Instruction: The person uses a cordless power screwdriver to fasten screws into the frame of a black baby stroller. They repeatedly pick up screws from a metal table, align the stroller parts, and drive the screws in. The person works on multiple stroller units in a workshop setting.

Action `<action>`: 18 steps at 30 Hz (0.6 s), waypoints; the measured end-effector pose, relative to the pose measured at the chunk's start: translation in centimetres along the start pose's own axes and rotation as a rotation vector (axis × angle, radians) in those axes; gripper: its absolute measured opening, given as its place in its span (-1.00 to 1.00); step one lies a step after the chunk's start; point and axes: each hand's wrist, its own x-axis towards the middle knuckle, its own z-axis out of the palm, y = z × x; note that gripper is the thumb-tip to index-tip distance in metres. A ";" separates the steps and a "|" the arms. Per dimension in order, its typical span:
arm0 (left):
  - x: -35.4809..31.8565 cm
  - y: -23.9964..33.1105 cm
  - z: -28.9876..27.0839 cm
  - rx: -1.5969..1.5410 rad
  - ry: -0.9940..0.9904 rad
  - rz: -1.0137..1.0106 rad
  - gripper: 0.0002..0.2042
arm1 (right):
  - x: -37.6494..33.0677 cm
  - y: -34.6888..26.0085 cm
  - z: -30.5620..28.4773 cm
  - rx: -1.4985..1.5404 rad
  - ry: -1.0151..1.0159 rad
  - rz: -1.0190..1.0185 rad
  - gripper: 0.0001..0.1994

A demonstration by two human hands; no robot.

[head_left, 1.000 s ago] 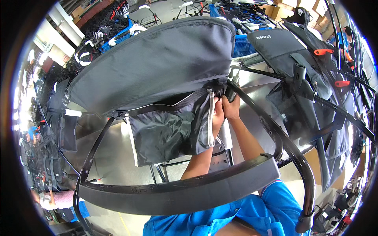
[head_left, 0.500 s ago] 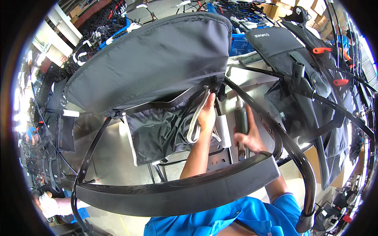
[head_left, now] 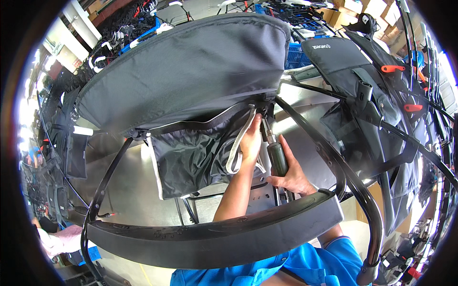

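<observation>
One driver [head_left: 277,159], one fabric pouch [head_left: 191,157], one canopy [head_left: 191,71]

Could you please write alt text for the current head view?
The right hand points a dark cylindrical tool toward the lower right corner of a black canopy; the left hand is close beside, at a white-edged black fabric panel. A dark curved bar crosses below.

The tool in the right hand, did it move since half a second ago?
Yes. The tool moved left, farther from the slanting black tube to its right.
</observation>
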 end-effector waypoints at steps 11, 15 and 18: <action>-0.1 -0.4 0.3 0.074 0.012 -0.010 -0.74 | 0.0 -0.2 0.3 -0.039 0.002 0.038 0.22; -0.1 -0.4 0.6 0.083 0.016 -0.022 -0.71 | 0.5 0.2 0.5 -0.082 0.037 -0.060 0.21; -0.1 0.1 0.9 0.169 0.026 -0.091 -0.68 | 0.9 0.4 1.0 -0.125 0.089 -0.100 0.19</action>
